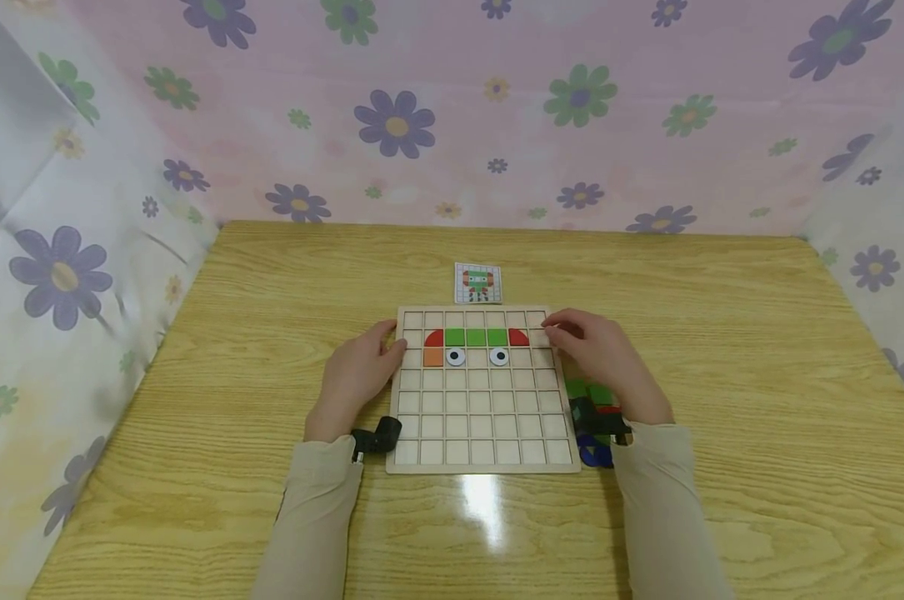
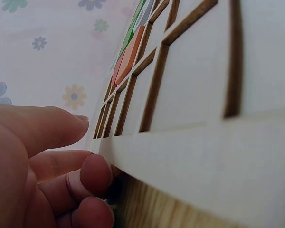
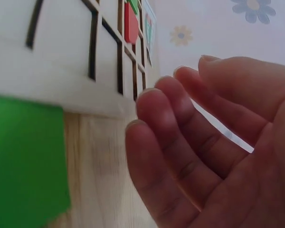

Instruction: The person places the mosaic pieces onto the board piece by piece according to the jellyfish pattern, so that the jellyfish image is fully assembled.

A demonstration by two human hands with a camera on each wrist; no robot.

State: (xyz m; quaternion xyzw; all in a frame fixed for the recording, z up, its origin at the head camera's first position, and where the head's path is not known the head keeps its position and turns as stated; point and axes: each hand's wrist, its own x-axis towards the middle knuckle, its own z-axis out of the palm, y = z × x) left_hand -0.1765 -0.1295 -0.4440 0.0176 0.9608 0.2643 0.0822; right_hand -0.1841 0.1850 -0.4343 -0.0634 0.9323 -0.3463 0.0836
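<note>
A wooden grid board (image 1: 481, 452) lies flat on the table. One row holds three green squares (image 1: 476, 337) between two red rounded pieces (image 1: 519, 337). Below them sit an orange square (image 1: 432, 357) and two white eye pieces (image 1: 500, 357). My left hand (image 1: 354, 371) rests by the board's left edge, fingertips touching the rim and thumb raised in the left wrist view. At the upper right corner is my right hand (image 1: 605, 354); its fingers (image 3: 154, 109) are loosely bent and hold nothing in the right wrist view.
A small picture card (image 1: 477, 283) with a coloured grid figure lies just behind the board. Loose green, red and blue pieces (image 1: 600, 394) lie right of the board, partly hidden under my right wrist and its black camera (image 1: 588, 416). Flowered cloth surrounds the wooden table (image 1: 759, 375).
</note>
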